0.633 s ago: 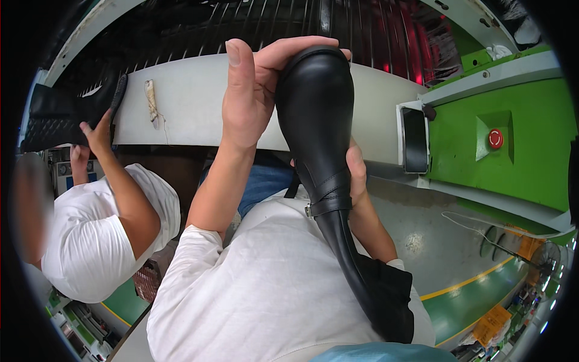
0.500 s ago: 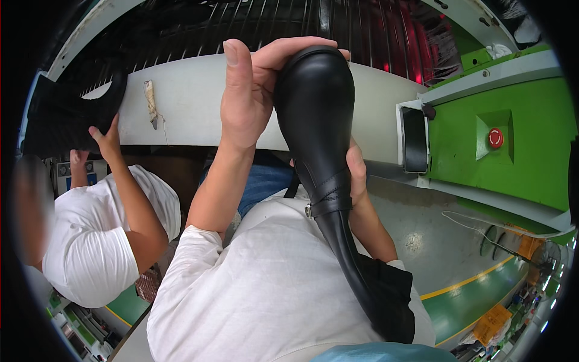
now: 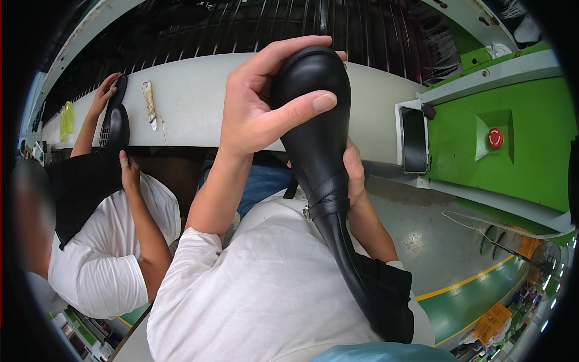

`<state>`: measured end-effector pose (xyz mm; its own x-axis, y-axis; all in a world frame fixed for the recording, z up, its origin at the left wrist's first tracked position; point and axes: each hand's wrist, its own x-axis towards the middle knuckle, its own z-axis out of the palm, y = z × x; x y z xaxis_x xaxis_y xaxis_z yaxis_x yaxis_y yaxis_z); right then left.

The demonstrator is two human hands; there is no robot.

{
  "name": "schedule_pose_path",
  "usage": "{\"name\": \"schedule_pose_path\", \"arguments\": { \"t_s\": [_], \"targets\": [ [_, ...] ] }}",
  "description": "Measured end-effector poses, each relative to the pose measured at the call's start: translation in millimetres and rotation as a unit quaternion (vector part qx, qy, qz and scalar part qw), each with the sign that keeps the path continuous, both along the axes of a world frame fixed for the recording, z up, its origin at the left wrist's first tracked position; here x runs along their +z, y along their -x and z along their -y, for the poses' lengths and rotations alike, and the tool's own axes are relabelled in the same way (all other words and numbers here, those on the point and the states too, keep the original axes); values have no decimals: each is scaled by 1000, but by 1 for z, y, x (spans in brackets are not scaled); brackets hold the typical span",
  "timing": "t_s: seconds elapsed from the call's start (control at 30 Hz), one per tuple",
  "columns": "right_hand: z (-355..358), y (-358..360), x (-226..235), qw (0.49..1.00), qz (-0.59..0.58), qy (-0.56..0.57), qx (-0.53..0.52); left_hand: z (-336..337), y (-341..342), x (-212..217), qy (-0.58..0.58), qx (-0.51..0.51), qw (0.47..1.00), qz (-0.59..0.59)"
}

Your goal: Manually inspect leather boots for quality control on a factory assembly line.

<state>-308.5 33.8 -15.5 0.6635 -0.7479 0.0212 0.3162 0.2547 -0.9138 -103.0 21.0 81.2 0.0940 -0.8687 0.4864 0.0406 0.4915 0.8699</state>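
Observation:
I hold a tall, glossy black boot (image 3: 316,139) upright in front of me, toe end up, with a strap and buckle at the ankle. My left hand (image 3: 256,108) wraps the toe, fingers over the top and thumb pressed across the front. My right hand (image 3: 356,172) grips the ankle from behind, mostly hidden by the boot. The shaft runs down across my white shirt. To my left a co-worker in a white shirt holds another black shoe (image 3: 114,123) against the white ledge with both hands.
A long white ledge (image 3: 193,102) runs in front of a dark slatted conveyor (image 3: 241,24). A small pale-handled tool (image 3: 149,104) lies on the ledge. On the right stand a green machine housing (image 3: 512,175), its red button (image 3: 495,138) and a black panel (image 3: 414,140).
The co-worker's shoe has come down and to the right, from high at the far left onto the white ledge. My thumb has slid across the boot's toe; the boot has barely moved.

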Motion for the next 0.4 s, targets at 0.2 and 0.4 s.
{"name": "schedule_pose_path", "arguments": {
  "t_s": [0.2,0.4],
  "targets": [
    [-1,-2,4,1000,-8,10,-10,-4,2,4,-14,25,999,14],
    [2,-2,6,999,1,38,5,-7,2,6,-10,37,999,25]
  ]
}}
